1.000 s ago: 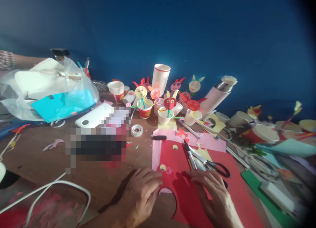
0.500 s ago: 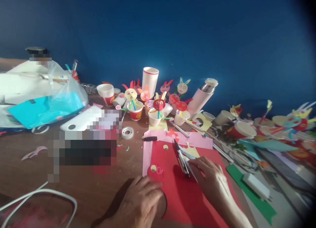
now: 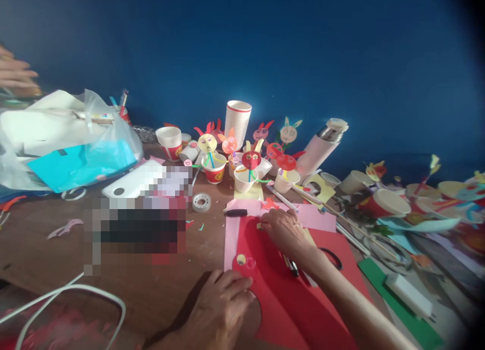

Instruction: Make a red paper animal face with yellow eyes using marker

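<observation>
Item, the red sheet (image 3: pixel 276 314): flat on the tabletop (image 3: pixel 170 289), over pink paper (image 3: pixel 320 216), its left side cut in a curve.

Item, left hand (image 3: pixel 222 304): at that cut edge, fingers bent and close together; I cannot tell whether they pinch the paper or only rest on it.

Item, right hand (image 3: pixel 284 231): reached across the sheet's upper part, fingers curled downward, tips hidden from me beside a pale yellow disc (image 3: pixel 259 226) and an orange scrap (image 3: pixel 270 204); I cannot tell what, if anything, they hold.

Item, scissors (image 3: pixel 335 258): one black handle loop visible to me beyond the right forearm.

Item, pens (image 3: pixel 292 267): on the red sheet, partly covered by the right hand and forearm.

Item, black marker (image 3: pixel 235 212): on the pink paper, upper left.

Item, tape roll (image 3: pixel 201 202): on bare tabletop, left of the papers.

Item, paper-cup figures (image 3: pixel 246 178): grouped behind the papers, before a tall cup stack (image 3: pixel 238 125) and a tilted flask (image 3: pixel 318 150).

Item, a co-worker's hand (image 3: pixel 17 75): far upper left, blurred.
</observation>
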Motion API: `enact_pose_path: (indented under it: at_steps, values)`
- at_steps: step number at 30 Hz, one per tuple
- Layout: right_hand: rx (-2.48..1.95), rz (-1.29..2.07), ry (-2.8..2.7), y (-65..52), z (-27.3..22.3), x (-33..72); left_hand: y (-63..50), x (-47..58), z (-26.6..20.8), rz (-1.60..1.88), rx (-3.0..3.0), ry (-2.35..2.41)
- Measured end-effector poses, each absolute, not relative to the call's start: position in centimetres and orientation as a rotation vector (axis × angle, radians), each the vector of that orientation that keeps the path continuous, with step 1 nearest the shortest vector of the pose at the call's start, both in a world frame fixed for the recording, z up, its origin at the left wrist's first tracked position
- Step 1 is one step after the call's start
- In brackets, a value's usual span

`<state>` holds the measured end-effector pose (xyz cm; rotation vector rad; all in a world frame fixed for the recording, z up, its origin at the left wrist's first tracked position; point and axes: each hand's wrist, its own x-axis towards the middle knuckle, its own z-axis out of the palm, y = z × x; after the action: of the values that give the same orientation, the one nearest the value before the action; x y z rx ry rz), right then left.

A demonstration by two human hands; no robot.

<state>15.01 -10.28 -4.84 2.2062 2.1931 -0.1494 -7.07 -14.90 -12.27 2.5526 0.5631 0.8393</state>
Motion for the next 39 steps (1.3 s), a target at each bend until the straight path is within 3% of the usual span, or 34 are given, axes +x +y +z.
enact_pose_path:
  at_steps: [23, 31, 39]
  values:
    - [2.298, -0.248, 2.335, -11.3, -4.1, 15.0, -15.0, -7.5, -10.5, 0.677, 2.635, 0.603]
    - [2.440, -0.896, 2.451, -14.7, -4.6, 13.7, -15.1, -7.3, -10.6, 0.764, 2.589, 0.622]
    - [2.390, -0.959, 2.399, -15.5, -5.8, 12.8, -14.9, -7.3, -10.8, 0.701, 2.593, 0.594]
